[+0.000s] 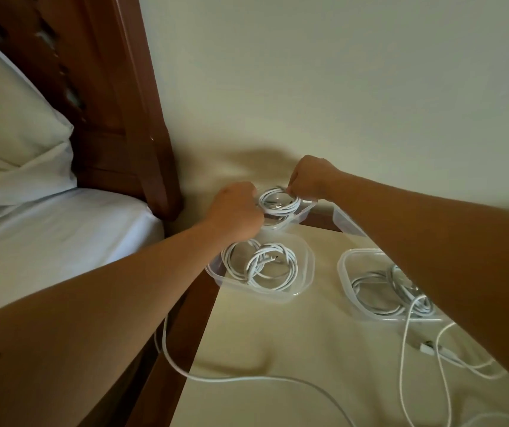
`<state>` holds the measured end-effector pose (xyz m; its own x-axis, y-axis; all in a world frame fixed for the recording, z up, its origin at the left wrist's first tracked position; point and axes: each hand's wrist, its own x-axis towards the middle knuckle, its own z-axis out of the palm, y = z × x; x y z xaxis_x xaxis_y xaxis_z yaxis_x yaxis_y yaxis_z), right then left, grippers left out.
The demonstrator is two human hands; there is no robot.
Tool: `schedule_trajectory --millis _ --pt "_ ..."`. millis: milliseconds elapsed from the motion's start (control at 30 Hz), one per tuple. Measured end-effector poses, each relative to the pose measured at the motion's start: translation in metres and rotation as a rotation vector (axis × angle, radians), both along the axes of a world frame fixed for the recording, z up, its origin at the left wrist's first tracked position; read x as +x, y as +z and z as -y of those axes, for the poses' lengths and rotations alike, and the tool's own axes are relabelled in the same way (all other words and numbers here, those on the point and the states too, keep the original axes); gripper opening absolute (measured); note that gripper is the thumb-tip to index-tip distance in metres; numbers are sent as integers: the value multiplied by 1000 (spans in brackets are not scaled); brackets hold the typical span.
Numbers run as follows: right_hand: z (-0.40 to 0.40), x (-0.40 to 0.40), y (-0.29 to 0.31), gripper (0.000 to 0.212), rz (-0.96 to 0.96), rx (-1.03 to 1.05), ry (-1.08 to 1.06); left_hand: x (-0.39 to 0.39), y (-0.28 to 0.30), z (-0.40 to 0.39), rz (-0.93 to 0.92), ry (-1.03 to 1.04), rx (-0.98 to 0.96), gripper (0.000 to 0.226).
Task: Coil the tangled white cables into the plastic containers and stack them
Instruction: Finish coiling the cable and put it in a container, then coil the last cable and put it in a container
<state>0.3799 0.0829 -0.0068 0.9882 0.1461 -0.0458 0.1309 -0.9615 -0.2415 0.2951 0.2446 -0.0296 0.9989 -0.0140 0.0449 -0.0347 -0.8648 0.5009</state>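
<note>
Both hands work the far coil (277, 204), which sits in the far tub (304, 212) at the back of the table (277, 340), near the wall (339, 87). Left hand (234, 209) is fisted on the coil's left side, fingers curled under & hidden by the knuckles, so can't tell exactly which strands it holds; looks like it grips the loop bundle to keep it from springing open. Right hand (310, 177) is also curled, fingertips pinching the coil's right edge at the tub rim, prob. tucking the loops down inside the wall. Two-sided hold makes sense: springy cable, small tub. Near tub (305, 272), just in front of the left hand, already has a coil (259, 266) lying inside, partly knotted round itself. Right tub (347, 272) under the right forearm holds grey-white loops (379, 291), but its tail (407, 349) spills over the rim onto the table w/ a plug (425, 346) beside it, so not finished. Another loose cable (247, 379) runs from under the left forearm across the table front; can't tell which coil it belongs to. A 4th tub (344, 221) is partly hidden behind the right arm. Bed (62, 229) & headboard (114, 118) at left. Judging by this: nothing stacked yet, loose tails to coil first.
</note>
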Motion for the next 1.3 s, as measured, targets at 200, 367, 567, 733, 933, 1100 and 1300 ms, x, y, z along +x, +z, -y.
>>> schedule_trajectory --millis 200,367,567,733,933,1100,1300 --pt "5 7 -4 21 20 20 -38 0 0 -4 -3 1 -56 47" --pt "1 2 -15 14 94 62 -52 -2 0 -3 -6 3 -73 49" --pt "-5 -8 -21 21 120 163 -52 -2 2 -2 4 8 -25 50" --pt "-4 -9 -27 18 140 194 -72 0 2 -1 -12 26 -48 48" --pt "18 -26 -6 27 280 398 -176 -19 16 3 183 39 -141 40" --pt "51 -94 12 29 360 529 -236 -86 31 31 528 -165 -193 36" --pt "91 -215 14 24 351 661 -282 -215 0 92 321 -286 -309 29"
